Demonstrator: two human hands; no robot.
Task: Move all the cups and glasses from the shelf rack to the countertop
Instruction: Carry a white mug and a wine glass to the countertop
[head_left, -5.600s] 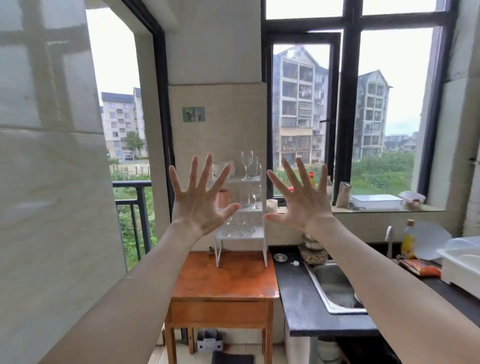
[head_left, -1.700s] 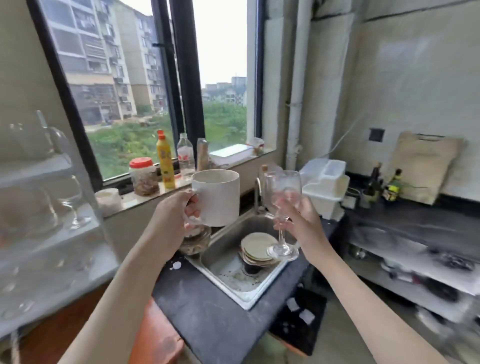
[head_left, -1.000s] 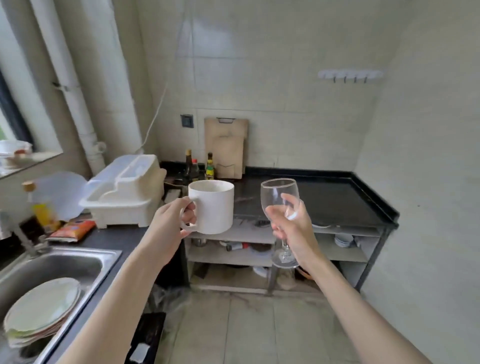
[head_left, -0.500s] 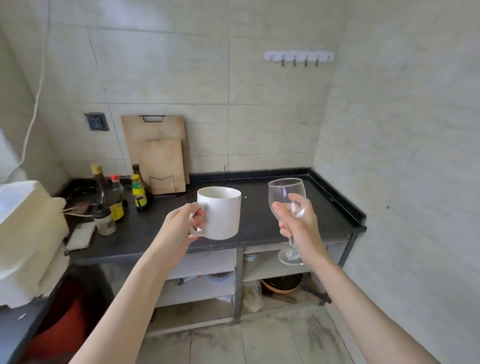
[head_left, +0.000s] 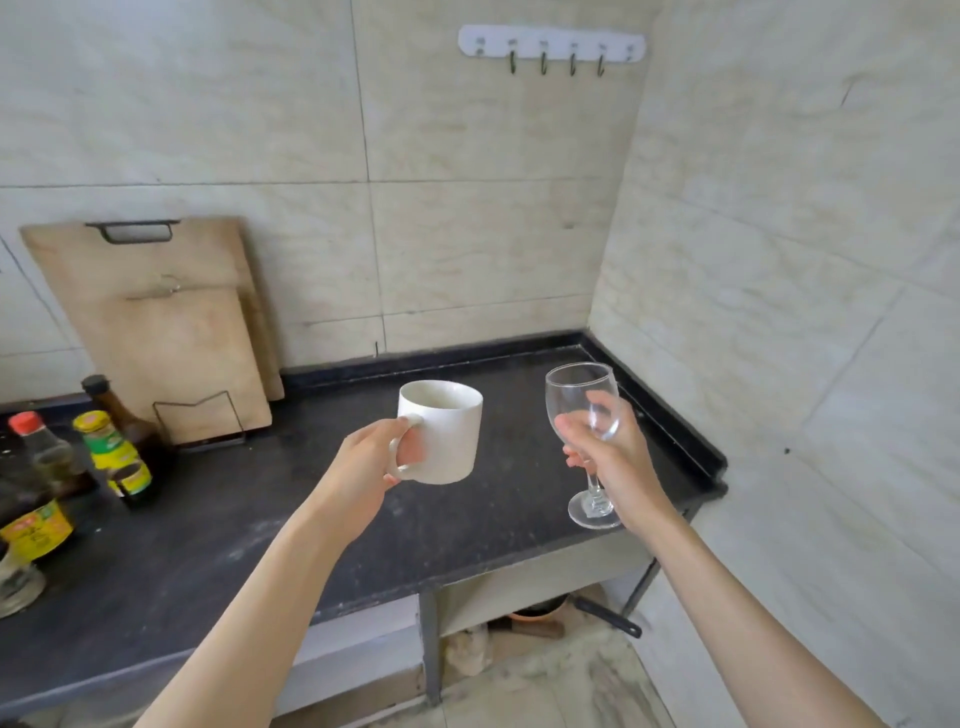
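A white mug (head_left: 447, 431) hangs upright above the black countertop (head_left: 291, 499), and my left hand (head_left: 363, 467) grips it by its handle. To its right a clear wine glass (head_left: 584, 410) stands upright in the air over the counter's right end. My right hand (head_left: 615, 462) holds the glass around the lower bowl and stem, with the foot showing below my fingers. The shelf rack is out of view.
Wooden cutting boards (head_left: 156, 332) lean on the tiled wall at the back left. Several sauce bottles (head_left: 111, 452) stand at the counter's left end. A hook strip (head_left: 550, 47) hangs high on the wall. Tiled wall bounds the counter on the right. A pan (head_left: 540, 613) lies underneath.
I have come closer to the black counter. Both hands, still holding the mug and the wine glass, now hover over its surface instead of in front of its edge.
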